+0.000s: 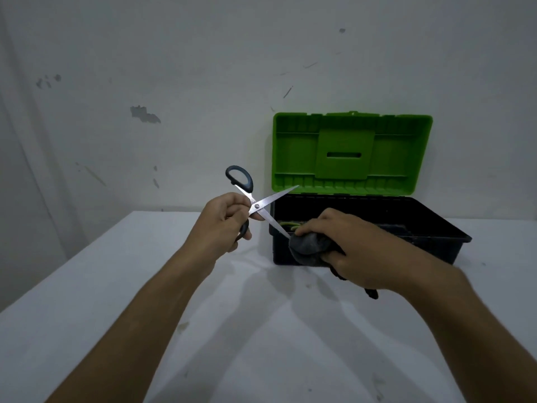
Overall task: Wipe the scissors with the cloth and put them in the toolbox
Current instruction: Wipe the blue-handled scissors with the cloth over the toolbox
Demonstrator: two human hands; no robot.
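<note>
Scissors (257,205) held in the air above the table (145,286), just left of the toolbox (436,245), blades spread wide in an X. Upper blade pointing up and right, tip showing against the lower edge of the lid (351,152). Lower blade slanting down and right, tip buried in the cloth (309,245). One dark handle loop sticking up clear above the left hand (220,219); the other loop wrapped by that hand's curled fingers, thumb near the pivot screw. Left hand clamped on the scissors.

Cloth dark grey, bunched, gripped by the right hand (357,251) with fingers curled over it and pinching round the lower blade tip. Loose end of cloth trailing out below the wrist toward the table. Right hand and cloth in front of the toolbox's near-left corner, overlapping its front wall.

Toolbox black, open, standing on the table at the back right, close to the wall (174,82). Lid green, raised upright behind the box. Something yellow-green inside at the left, too hidden to tell.

Table white, with faint marks. Wall pale, scuffed and chipped in spots.
</note>
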